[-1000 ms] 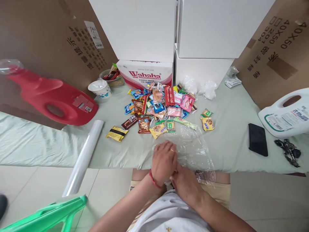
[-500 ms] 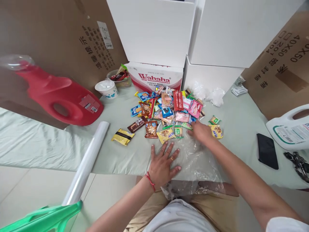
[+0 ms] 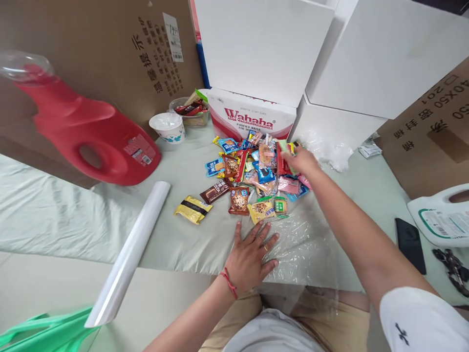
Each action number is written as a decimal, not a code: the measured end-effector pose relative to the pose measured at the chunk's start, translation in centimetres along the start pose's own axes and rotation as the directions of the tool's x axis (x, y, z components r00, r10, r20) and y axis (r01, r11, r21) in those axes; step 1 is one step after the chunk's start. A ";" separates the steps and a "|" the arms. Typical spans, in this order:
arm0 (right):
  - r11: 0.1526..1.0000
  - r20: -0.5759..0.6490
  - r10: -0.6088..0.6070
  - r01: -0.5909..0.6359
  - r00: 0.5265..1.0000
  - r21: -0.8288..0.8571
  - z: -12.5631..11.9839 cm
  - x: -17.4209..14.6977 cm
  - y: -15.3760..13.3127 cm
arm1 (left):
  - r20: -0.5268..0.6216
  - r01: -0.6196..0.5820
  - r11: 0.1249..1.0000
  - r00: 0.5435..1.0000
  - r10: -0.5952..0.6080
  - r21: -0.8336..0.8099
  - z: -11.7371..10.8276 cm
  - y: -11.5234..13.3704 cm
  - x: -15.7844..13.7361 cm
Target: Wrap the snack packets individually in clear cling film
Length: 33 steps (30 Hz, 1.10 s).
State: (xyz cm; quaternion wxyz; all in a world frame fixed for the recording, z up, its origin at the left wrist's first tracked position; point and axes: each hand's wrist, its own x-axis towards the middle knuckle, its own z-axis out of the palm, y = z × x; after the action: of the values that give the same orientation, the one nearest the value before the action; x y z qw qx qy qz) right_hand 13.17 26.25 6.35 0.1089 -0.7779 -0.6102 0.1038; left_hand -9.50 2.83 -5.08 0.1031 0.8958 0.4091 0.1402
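My left hand (image 3: 249, 259) lies flat with its fingers spread, on the pale green tablecloth and at the edge of a clear plastic bag (image 3: 304, 247). Farther out, over the right side of a snack pile (image 3: 264, 168), my right hand (image 3: 305, 160) is closed on a light green snack packet (image 3: 286, 150). A red packet lies just under it. Nearest my left fingertips are a yellow cookie packet (image 3: 261, 211) and a green-and-clear biscuit packet (image 3: 281, 205). A brown cookie packet (image 3: 239, 200) and a yellow-and-black packet (image 3: 193, 209) lie farther left.
Behind the pile stands a Wahaba-style printed carton (image 3: 252, 120) under white boxes. At left are a red jug (image 3: 98, 142), a paper cup (image 3: 167, 128) and a white roll (image 3: 132, 249) overhanging the table edge. A phone (image 3: 410, 245), keys (image 3: 452, 271) and a white jug (image 3: 441, 215) lie right.
My right hand has moved from the pile's near edge to its far right side, carrying the light green packet. My left hand stays flat. The view has shifted slightly.
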 end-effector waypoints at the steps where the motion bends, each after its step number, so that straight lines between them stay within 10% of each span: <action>1: 0.999 0.006 0.020 -0.020 1.000 -0.050 1.3 0.5 -1.4 | -0.002 0.000 1.000 1.000 0.000 0.002 0.0 0.0 0.0; 5: 0.998 0.028 0.032 -0.030 0.999 -0.061 3.2 1.2 -3.0 | -0.008 0.005 1.000 1.000 -0.005 0.007 0.0 0.1 0.0; 12: 0.978 0.003 -0.195 0.194 0.981 0.075 -3.5 -4.6 3.3 | 0.002 0.026 0.999 1.000 -0.026 -0.026 0.0 0.2 -0.1; 16: 0.785 0.225 -0.614 0.614 0.757 0.077 -4.9 -13.2 5.5 | -0.002 0.051 0.998 0.999 -0.051 -0.025 0.2 0.2 -0.1; 20: 0.620 0.458 -0.705 0.785 0.542 0.025 -1.1 -20.0 6.2 | -0.008 0.060 0.998 0.998 -0.061 -0.021 0.4 0.3 0.0; 26: 0.699 0.315 -0.683 0.715 0.659 0.019 4.9 -24.1 8.3 | 0.016 0.084 0.995 0.996 -0.085 0.062 0.2 0.5 0.3; 33: 0.865 0.127 -0.502 0.500 0.856 0.049 5.5 -26.4 9.6 | 0.111 0.086 0.989 0.989 -0.099 0.121 -0.1 0.5 0.8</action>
State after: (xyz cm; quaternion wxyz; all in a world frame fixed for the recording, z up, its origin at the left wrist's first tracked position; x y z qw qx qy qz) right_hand 14.23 -1.44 -0.99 0.0963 -0.5827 -0.7966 0.1288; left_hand -8.67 3.07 -4.74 0.0810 0.8869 0.4510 0.0585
